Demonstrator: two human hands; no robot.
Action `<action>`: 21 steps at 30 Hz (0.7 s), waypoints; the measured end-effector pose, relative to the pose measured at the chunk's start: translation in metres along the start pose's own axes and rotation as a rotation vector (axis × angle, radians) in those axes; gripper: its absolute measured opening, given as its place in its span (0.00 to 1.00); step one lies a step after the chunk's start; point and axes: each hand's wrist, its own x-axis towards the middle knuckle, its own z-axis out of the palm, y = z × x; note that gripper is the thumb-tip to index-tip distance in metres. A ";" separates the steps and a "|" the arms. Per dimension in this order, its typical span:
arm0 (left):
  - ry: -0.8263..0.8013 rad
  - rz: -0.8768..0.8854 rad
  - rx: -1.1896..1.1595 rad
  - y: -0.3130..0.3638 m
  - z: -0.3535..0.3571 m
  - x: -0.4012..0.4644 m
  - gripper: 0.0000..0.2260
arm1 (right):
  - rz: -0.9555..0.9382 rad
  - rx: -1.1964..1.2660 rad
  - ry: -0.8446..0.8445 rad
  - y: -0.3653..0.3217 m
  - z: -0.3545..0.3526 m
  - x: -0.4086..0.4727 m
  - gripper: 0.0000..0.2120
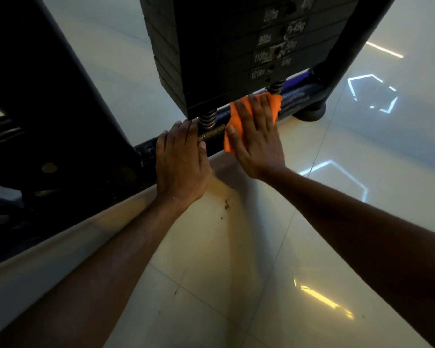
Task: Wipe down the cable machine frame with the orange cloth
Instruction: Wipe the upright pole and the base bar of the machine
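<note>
The cable machine's black base bar runs low across the floor under the weight stack. An orange cloth lies draped over that bar. My right hand presses flat on the cloth with straight, spread fingers. Just to its left, my left hand rests flat on the bare bar, fingers straight and reaching toward a coil spring under the stack.
A thick black upright stands at the left, with dark plates near its foot. A second upright and a round foot stand at the right. Glossy pale floor tiles with light reflections spread in front.
</note>
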 end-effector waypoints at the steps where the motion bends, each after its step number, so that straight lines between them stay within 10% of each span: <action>1: 0.001 0.000 0.006 0.000 0.001 0.000 0.25 | 0.039 0.024 0.005 -0.003 -0.001 0.001 0.34; 7: 0.044 0.002 0.031 -0.001 0.006 0.002 0.28 | -0.238 -0.106 -0.116 0.017 -0.017 0.000 0.32; 21: -0.016 -0.025 0.166 0.040 0.019 -0.048 0.33 | -0.171 -0.027 -0.094 0.024 -0.056 -0.008 0.28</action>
